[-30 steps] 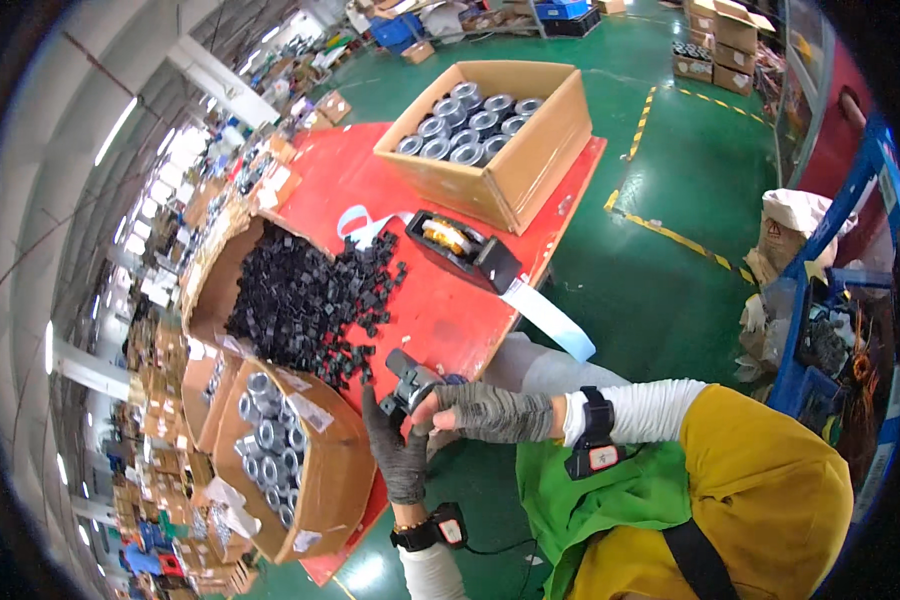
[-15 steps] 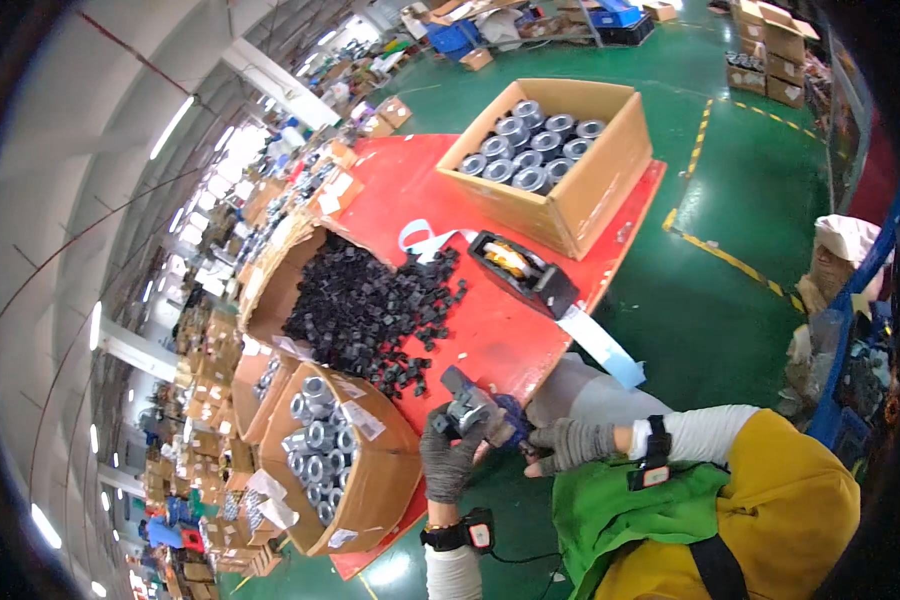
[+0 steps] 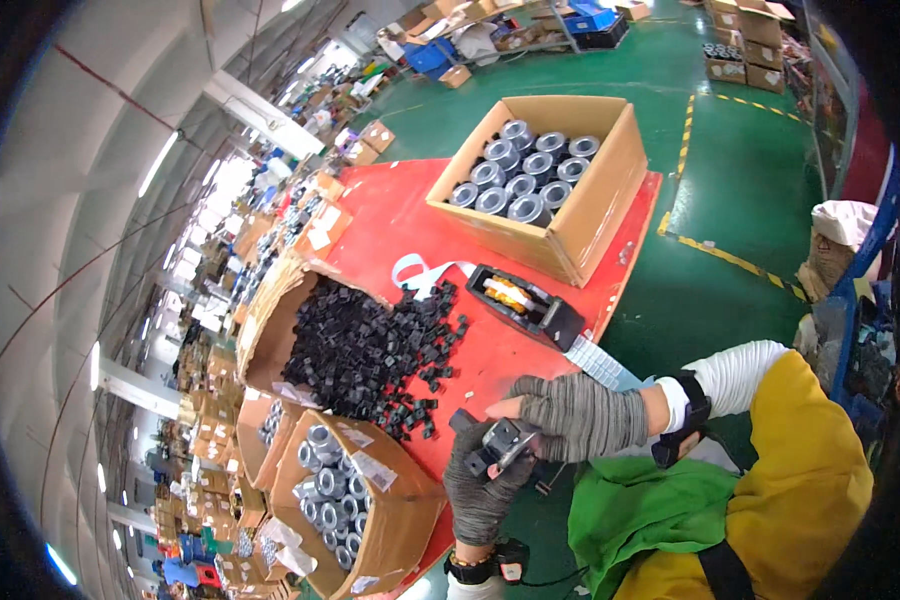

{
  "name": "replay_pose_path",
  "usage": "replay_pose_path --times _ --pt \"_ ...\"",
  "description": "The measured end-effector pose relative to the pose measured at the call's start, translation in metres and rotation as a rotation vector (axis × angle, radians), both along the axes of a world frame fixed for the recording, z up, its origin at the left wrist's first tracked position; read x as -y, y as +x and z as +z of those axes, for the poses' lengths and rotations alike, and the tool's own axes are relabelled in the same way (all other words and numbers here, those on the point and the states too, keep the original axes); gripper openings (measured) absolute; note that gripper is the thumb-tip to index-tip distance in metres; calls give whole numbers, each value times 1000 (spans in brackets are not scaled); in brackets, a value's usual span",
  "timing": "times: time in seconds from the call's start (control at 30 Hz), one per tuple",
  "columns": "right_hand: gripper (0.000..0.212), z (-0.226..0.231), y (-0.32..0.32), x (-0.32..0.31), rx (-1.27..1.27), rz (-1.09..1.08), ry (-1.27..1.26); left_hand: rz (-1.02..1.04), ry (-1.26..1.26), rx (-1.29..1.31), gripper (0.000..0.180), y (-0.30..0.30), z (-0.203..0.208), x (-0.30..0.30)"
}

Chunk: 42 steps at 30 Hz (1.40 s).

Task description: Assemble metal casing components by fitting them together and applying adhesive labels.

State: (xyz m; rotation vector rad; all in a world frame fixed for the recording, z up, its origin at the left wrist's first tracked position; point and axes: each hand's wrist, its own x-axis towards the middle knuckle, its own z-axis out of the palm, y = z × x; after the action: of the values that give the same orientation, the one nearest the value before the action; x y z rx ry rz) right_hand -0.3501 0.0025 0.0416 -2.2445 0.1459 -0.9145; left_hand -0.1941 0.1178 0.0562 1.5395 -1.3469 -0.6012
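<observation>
My left hand (image 3: pixel 482 497), in a grey knitted glove with bare fingertips, is wrapped round a small black and silver-grey part (image 3: pixel 510 440) in front of the red table's near edge. A squarish black piece shows on its upper side. My right hand (image 3: pixel 582 418), gloved alike, reaches across from the right; its fingers bend over the part and press against its right side, partly hiding it. Just beyond both hands lies a loose heap of small black plastic pieces (image 3: pixel 355 345), spilling from a tipped carton (image 3: pixel 260 320) onto the red table (image 3: pixel 495 375).
An open carton (image 3: pixel 590 235) of clear-topped round grey parts stands at the far right of the table. Before it sits a black tape dispenser (image 3: pixel 525 305) with a pale strip trailing off the edge. Another carton (image 3: pixel 405 510) holds grey cylindrical parts, left of my hands.
My right hand has moved up and left over the part. The part has turned, and the blue piece seen on it before no longer shows. The view has shifted slightly.
</observation>
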Motion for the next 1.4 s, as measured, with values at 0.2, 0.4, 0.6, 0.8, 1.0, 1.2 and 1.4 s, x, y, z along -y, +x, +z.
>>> replay_pose_path --times 0.2,0.4,0.6,0.8,1.0,1.2,1.4 --pt "36 4 -14 86 167 -123 29 24 -113 175 55 43 5 -2" --pt "33 52 -42 246 -97 -682 117 618 -81 336 30 137 31 -104" --pt "33 30 -13 375 -882 -906 -281 883 -67 64 30 129 31 -152" --pt "31 26 12 380 -1013 -621 -316 934 -95 4 30 137 13 -174" --pt "25 37 18 348 -632 -696 -268 963 -69 45 30 141 7 -167" --pt "33 74 52 241 -189 15 596 989 -138 -79 25 147 4 -181" --pt "25 -27 -38 375 -337 -516 -338 928 31 65 25 184 45 -194"
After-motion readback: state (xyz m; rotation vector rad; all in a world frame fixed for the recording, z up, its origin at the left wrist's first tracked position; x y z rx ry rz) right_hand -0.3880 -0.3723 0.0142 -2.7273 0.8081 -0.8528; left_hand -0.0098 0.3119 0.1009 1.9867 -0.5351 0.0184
